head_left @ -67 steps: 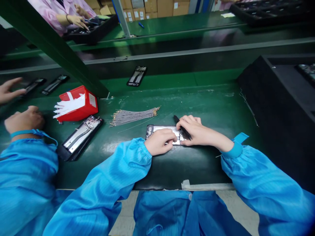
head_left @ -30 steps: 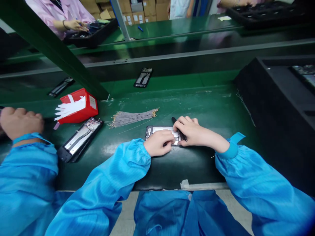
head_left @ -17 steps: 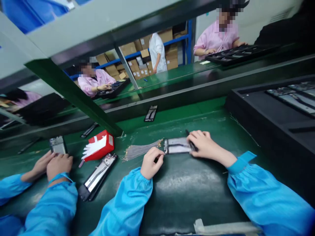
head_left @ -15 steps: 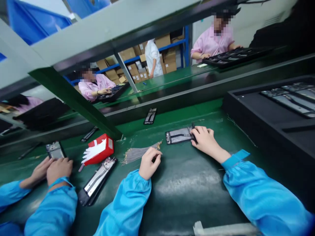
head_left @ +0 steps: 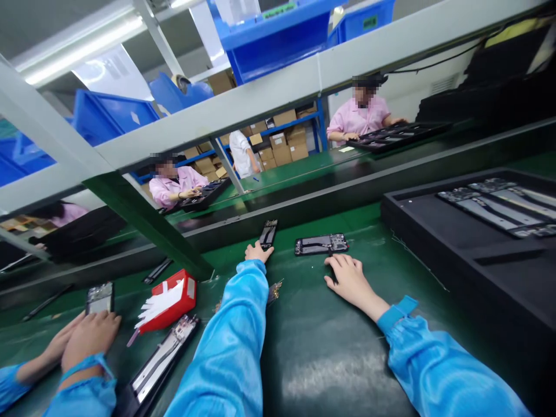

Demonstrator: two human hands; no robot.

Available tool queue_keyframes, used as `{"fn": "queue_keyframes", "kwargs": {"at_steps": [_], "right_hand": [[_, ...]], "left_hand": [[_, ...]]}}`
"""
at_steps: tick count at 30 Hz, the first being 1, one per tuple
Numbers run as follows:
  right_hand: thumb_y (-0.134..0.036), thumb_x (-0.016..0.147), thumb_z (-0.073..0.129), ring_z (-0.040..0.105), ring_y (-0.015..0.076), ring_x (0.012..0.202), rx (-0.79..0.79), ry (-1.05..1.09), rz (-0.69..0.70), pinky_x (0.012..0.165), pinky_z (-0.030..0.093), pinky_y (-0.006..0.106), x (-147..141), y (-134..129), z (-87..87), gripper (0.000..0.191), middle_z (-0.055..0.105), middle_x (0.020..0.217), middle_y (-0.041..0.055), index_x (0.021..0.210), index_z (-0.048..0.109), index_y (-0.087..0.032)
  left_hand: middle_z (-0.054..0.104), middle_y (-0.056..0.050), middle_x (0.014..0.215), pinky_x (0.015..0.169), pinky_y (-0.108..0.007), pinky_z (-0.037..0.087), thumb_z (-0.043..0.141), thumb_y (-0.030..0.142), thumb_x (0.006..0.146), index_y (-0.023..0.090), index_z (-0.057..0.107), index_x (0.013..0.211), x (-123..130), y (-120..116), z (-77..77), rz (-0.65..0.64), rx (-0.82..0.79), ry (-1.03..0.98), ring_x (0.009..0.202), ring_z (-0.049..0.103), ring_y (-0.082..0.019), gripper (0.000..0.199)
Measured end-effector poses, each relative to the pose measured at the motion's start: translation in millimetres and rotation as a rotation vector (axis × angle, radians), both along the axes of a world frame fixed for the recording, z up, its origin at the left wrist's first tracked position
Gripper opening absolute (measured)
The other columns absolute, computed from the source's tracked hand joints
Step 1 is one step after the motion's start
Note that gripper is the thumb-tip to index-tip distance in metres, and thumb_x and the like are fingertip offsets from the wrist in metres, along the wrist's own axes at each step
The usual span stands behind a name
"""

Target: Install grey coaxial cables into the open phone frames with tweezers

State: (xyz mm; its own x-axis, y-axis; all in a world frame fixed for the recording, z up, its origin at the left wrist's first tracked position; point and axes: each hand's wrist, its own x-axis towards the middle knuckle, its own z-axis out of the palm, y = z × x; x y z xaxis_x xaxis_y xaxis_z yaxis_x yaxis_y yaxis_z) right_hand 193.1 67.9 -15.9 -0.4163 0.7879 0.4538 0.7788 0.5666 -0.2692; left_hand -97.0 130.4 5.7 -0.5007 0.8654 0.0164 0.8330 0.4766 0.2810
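Note:
My left hand (head_left: pixel 259 252) is stretched far forward, its fingers and thumb around the near end of a small phone frame (head_left: pixel 269 232) by the belt's back edge. My right hand (head_left: pixel 347 279) is open, its fingers curved and apart, just in front of another phone frame (head_left: pixel 313 245) lying flat and crosswise. A small dark part shows by its fingertips; I cannot tell whether they touch it. My left sleeve covers most of a bundle of thin grey cables (head_left: pixel 274 291) with gold ends.
A red box (head_left: pixel 188 291) of white strips stands left, beside stacked phone frames (head_left: pixel 163 365). A co-worker's hands (head_left: pixel 91 339) work on a phone frame (head_left: pixel 99 296) at far left. On the right is a black tray (head_left: pixel 417 223) of phone frames. A green post (head_left: pixel 147 226) slants behind.
My left hand has moved from the cable bundle forward to the far phone frame. My right hand has let go of the crosswise phone frame and drawn back; that frame now lies farther back.

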Motion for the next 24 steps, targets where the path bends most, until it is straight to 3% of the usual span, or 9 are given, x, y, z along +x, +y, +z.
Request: {"fn": "queue_keyframes", "kwargs": {"at_steps": [5,9,12,15,18,21,24], "right_hand": [[-0.028,0.074,0.049,0.044,0.0259,0.102,0.010,0.030,-0.012,0.083,0.032,0.041,-1,4,-5.3,0.026,0.055,0.105,0.0086,0.100,0.050,-0.023],[-0.027,0.071,0.053,0.045,0.0245,0.099,0.005,0.071,-0.017,0.082,0.033,0.039,-3,6,-8.9,0.027,0.055,0.101,0.0072,0.097,0.052,-0.022],[-0.027,0.071,0.054,0.046,0.0237,0.098,0.002,0.132,-0.020,0.082,0.034,0.038,-3,8,-10.0,0.027,0.055,0.100,0.0062,0.097,0.051,-0.022],[-0.027,0.075,0.050,0.048,0.0226,0.095,0.003,0.235,-0.065,0.079,0.038,0.036,-1,13,-11.3,0.027,0.054,0.102,0.0074,0.101,0.049,-0.020],[-0.027,0.081,0.043,0.047,0.0229,0.098,0.034,0.348,-0.125,0.078,0.039,0.035,1,18,-12.3,0.026,0.052,0.105,0.0112,0.104,0.046,-0.017],[-0.027,0.083,0.040,0.045,0.0241,0.104,0.087,0.401,-0.107,0.082,0.038,0.036,-1,15,-10.2,0.027,0.050,0.109,0.0131,0.106,0.047,-0.015],[-0.023,0.084,0.039,0.045,0.0224,0.104,0.132,0.389,0.004,0.084,0.037,0.036,-3,5,-4.3,0.024,0.052,0.108,0.0104,0.103,0.052,-0.018]], "left_hand": [[0.041,-0.020,0.125,0.095,-0.049,0.030,0.054,0.054,0.073,0.016,0.033,0.129,11,19,-4.3,0.025,0.013,-0.004,0.119,0.036,-0.037,0.071],[0.048,-0.014,0.121,0.095,-0.048,0.033,0.053,0.045,0.080,0.014,0.041,0.123,10,23,8.4,-0.039,0.044,-0.060,0.113,0.044,-0.028,0.054],[0.057,-0.012,0.110,0.093,-0.039,0.039,0.050,0.045,0.081,0.012,0.046,0.120,7,9,21.6,-0.131,0.076,-0.144,0.105,0.053,-0.025,0.051],[0.062,-0.008,0.104,0.089,-0.030,0.043,0.042,0.041,0.084,0.014,0.045,0.123,13,-33,28.1,-0.286,0.129,-0.223,0.098,0.058,-0.019,0.047],[0.053,-0.006,0.119,0.096,-0.029,0.038,0.050,0.033,0.077,0.017,0.044,0.124,28,-97,24.2,-0.423,0.195,-0.232,0.109,0.050,-0.018,0.050],[0.049,-0.009,0.121,0.100,-0.040,0.035,0.057,0.033,0.070,0.019,0.049,0.120,46,-158,13.3,-0.677,0.317,-0.145,0.116,0.042,-0.024,0.052],[0.045,-0.011,0.122,0.097,-0.044,0.037,0.059,0.033,0.069,0.021,0.047,0.122,59,-194,2.6,-0.767,0.327,-0.067,0.115,0.041,-0.027,0.056]]}}
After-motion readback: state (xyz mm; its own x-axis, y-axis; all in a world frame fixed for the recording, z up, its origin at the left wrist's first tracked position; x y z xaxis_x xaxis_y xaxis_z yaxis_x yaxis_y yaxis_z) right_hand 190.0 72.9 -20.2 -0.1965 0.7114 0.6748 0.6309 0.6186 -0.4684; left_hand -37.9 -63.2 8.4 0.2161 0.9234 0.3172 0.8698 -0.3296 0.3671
